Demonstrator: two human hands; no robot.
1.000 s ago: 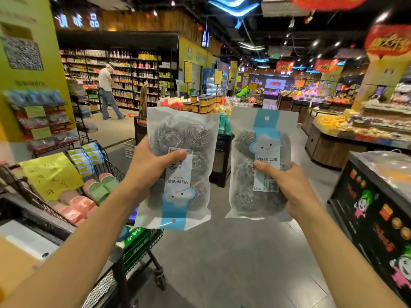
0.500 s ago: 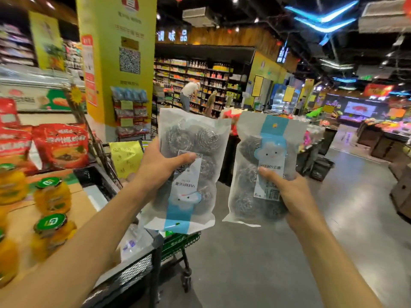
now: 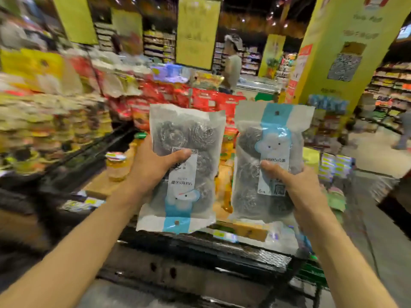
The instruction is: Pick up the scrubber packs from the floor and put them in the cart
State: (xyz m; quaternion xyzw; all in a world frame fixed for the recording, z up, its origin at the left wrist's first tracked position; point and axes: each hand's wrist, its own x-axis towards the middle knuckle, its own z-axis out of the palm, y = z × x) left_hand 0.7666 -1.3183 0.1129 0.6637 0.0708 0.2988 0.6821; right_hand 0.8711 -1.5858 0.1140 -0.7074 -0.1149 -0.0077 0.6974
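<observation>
Blurry shop shelves full of red and yellow packets stand behind my arms. My left hand point(image 3: 153, 165) grips one clear plastic pack of grey, curly steel scrubbers point(image 3: 182, 170), thumb pressed on its front. My right hand point(image 3: 298, 187) grips the other see-through pack of wiry scrubber balls point(image 3: 266, 161). Both packs hang upright, side by side, above the black wire cart point(image 3: 222, 250). My other fingers hide behind the packs.

Two bare forearms are seen, no sleeves worn. Both hands, left point(image 3: 151, 167) and right point(image 3: 298, 187), are ungloved; no rings or watch are noted.
</observation>
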